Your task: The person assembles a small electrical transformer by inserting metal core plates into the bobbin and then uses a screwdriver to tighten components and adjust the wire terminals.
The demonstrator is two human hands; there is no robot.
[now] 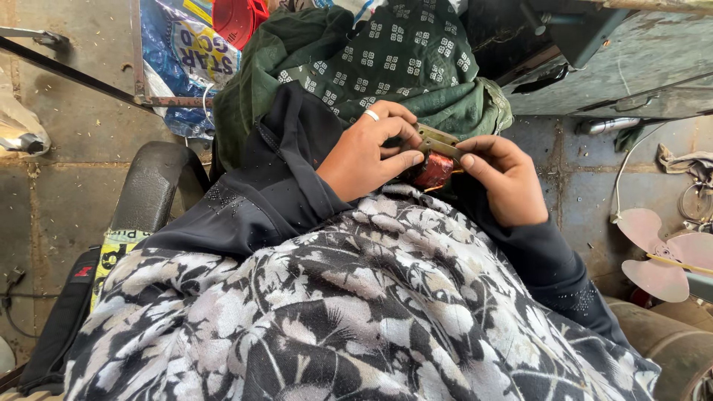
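Both hands meet over my lap on a small motor part (434, 165), a red-brown wound coil with a flat brass-coloured metal plate on top. My left hand (370, 151), with a silver ring on one finger, curls its fingers and thumb around the coil's left side. On the right side, my right hand (505, 178) pinches the plate's edge with thumb and fingers. Black sleeves cover both arms. A black and white floral cloth (356, 312) lies over my front and hides the lower part of the coil.
Green patterned fabric (401, 59) covers my knees beyond the hands. A black chair armrest (152, 186) stands at the left, a pink fan blade (661, 256) at the right. A blue printed bag (182, 52) and a red plastic item (238, 18) lie on the stone floor behind.
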